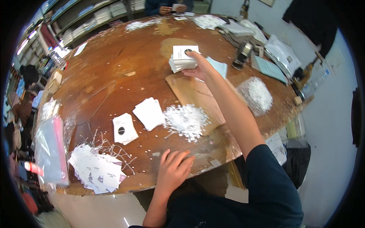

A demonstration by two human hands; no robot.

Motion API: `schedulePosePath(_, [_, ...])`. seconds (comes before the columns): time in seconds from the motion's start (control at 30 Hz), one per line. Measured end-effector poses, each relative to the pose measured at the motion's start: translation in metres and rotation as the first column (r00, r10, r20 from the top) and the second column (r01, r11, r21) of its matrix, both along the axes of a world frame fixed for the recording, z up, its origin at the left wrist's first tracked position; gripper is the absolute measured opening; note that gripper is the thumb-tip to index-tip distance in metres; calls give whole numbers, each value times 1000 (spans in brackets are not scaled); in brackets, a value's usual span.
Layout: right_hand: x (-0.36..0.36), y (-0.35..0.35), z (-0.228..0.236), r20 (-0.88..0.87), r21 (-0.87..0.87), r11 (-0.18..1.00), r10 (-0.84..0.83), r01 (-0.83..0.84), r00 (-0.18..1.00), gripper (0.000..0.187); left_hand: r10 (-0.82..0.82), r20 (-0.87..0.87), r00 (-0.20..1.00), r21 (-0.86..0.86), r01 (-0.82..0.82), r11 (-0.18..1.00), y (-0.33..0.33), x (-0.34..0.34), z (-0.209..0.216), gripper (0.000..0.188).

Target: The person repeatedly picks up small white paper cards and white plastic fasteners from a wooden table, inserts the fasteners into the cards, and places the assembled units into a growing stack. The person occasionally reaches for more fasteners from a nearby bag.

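Observation:
My right hand point(199, 68) is stretched far across the table, its thumb on top of a thick stack of white cards point(180, 54) and its fingers at the stack's near side. A black round mark shows on the top card. At the near edge of the table is my left hand point(175, 167), open and holding nothing, its fingers slightly apart. Beyond it lie a heap of small white plastic pieces point(186, 122), a blank pile of white cards point(149, 114) and a smaller pile of cards with a black circle point(124, 129).
Printed paper tags with strings point(97, 171) and clear plastic bags point(51, 152) lie on the left. On the right are a bag of white pieces point(255, 95) and a dark handheld device point(242, 55). Another person's hands point(173, 8) work at the far edge.

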State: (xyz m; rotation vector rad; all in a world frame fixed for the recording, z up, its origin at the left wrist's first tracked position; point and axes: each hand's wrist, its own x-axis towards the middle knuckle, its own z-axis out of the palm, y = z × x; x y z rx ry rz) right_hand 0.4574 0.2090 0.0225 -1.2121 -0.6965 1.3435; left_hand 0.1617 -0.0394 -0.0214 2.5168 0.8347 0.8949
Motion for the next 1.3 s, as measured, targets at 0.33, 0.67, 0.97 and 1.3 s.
schedulePosePath(0.33, [13,101,-2,407,-409,912,181,1,895,98,61,-22,998,-47,-62,997,7,-1,-6,28])
schedulePosePath(0.67, [27,103,-3,572,-341,940,189,22,798,119,70,-20,997,17,-69,997,5,-1,-6,27])
schedulePosePath(0.97, [-71,-19,9,881,358,921,-278,-156,382,44,151,88,985,37,-155,987,3,-7,-6,22])
schedulePosePath(1.3, [-197,-137,-24,909,410,797,-394,-444,133,39,606,44,794,113,-606,787,51,-81,6,22])
